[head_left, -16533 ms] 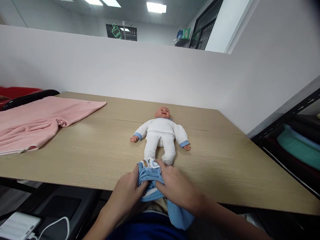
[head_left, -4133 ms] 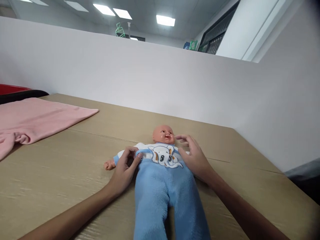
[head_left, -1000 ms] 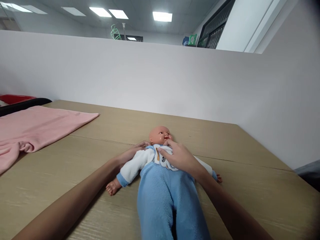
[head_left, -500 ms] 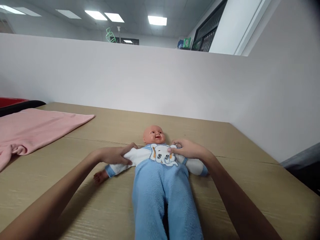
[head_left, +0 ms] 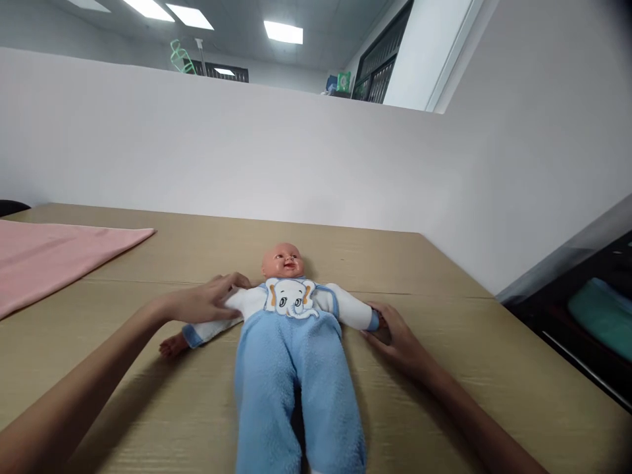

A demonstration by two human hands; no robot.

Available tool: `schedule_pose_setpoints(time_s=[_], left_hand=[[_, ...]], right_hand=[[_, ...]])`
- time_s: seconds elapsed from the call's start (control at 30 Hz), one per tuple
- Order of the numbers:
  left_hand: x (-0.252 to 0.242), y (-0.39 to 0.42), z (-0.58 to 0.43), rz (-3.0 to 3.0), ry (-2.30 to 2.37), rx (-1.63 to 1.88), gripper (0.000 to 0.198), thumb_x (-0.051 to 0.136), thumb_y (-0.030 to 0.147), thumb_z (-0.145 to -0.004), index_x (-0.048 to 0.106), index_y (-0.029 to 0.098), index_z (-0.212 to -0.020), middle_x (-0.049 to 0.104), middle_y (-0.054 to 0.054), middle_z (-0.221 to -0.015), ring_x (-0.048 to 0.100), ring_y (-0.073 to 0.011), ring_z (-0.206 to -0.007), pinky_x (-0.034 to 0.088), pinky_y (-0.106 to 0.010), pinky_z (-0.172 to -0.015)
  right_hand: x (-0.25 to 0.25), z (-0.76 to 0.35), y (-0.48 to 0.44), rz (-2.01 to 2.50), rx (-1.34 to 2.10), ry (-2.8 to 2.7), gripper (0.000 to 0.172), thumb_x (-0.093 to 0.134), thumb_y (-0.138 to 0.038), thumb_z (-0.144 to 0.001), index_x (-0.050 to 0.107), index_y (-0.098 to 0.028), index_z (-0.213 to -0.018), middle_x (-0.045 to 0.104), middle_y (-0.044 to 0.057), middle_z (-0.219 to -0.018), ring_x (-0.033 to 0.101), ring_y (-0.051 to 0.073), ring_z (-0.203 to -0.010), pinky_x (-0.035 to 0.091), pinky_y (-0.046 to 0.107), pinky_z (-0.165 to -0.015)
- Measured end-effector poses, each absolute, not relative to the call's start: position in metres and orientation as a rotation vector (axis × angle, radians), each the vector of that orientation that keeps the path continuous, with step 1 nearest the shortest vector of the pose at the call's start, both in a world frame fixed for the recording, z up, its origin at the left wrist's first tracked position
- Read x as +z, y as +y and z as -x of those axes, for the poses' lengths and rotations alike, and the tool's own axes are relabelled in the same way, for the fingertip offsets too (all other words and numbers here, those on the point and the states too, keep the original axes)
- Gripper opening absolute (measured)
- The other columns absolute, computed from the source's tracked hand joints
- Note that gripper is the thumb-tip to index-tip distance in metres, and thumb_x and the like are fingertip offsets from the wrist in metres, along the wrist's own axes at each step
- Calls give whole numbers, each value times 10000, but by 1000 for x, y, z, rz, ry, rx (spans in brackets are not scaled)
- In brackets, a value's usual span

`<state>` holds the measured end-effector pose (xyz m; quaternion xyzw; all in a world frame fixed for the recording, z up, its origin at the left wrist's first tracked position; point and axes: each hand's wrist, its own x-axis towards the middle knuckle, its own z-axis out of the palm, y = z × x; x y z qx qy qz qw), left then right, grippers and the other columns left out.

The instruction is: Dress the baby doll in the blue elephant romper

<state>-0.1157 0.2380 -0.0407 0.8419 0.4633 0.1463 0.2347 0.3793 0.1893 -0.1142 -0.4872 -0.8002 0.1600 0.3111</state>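
Observation:
A baby doll (head_left: 282, 261) lies on its back on the table, head away from me and arms spread. It wears a fleece romper (head_left: 296, 355) with light blue legs, white sleeves and an elephant face on the chest. My left hand (head_left: 205, 301) curls around the upper sleeve of the doll's arm on the left, near the shoulder. On the other side, my right hand (head_left: 402, 343) grips the doll's hand at the blue cuff (head_left: 374, 320); the doll's fingers are mostly hidden there. The doll's other hand (head_left: 174, 345) pokes bare from its cuff.
On the left of the wooden table (head_left: 434, 408) lies a pink cloth (head_left: 59, 257). A white partition (head_left: 222, 145) rises behind the table. To the right, beyond the table edge, a green-blue cloth (head_left: 605, 316) sits in a dark container.
My right hand has moved from the doll's chest and shoulder out to its cuff and hand. My left hand stays at the other sleeve. The view has turned to the right.

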Motion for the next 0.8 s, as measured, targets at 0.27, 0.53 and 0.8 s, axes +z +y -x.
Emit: schedule_pose_setpoints(time_s=[0.27, 0.53, 0.8], left_hand=[[-17, 239, -23, -2660, 997, 685, 288, 570, 468, -1075, 647, 241, -1235, 704, -117, -1304, 611, -332, -1286, 449, -505, -1150], [-47, 262, -71, -2663, 785, 687, 234, 514, 384, -1109, 643, 210, -1198, 736, -124, -1192, 694, -288, -1110, 519, -389, -953], [-39, 251, -63, -2426, 382, 972, 259, 545, 428, -1115, 680, 214, -1166, 711, -90, -1135, 680, -228, -1031, 506, -333, -929]], right_hand=[[-112, -370, 188, 1163, 745, -1747, 508, 873, -457, -840, 640, -270, -1251, 736, 95, -1220, 722, 297, -1100, 599, 459, -977], [-75, -335, 196, 1119, 860, -1298, 545, 947, -545, -724, 652, -243, -1069, 789, 75, -1048, 766, 262, -981, 640, 402, -885], [-76, -278, 215, 1030, 800, -1362, 524, 959, -507, -708, 567, -250, -944, 787, 64, -975, 787, 248, -900, 647, 404, -846]])
